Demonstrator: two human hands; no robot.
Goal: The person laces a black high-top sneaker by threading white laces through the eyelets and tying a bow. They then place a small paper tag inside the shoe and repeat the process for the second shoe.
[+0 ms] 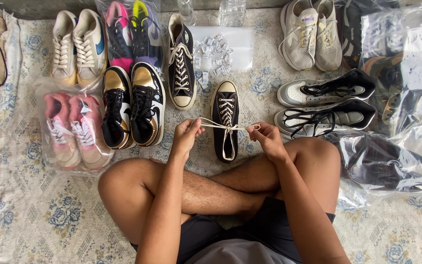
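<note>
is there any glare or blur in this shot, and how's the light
Head view: soft, even daylight, shadows faint; sharp on the left hand, right hand and black high-top whose laces they pull; white glare on the plastic bags at right.

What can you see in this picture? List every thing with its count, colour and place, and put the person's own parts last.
black high-top sneaker: 1, black with cream toe, on the rug between the hands
white laces: 2 ends, pulled out sideways from that sneaker
second black high-top: 1, upper middle
black-and-gold sneakers: 2, left of centre
pink sneakers: 2, in a clear bag, left
cream sneakers: 2, top left
pink and yellow sneakers: 2, bagged, top
beige sneakers: 2, top right
grey-and-black sneakers: 2, right
small white packets: many, on a clear bag
rug: 1, pale with blue flowers
left hand: pinches one lace end
right hand: pinches the other
legs: 2, crossed
</note>
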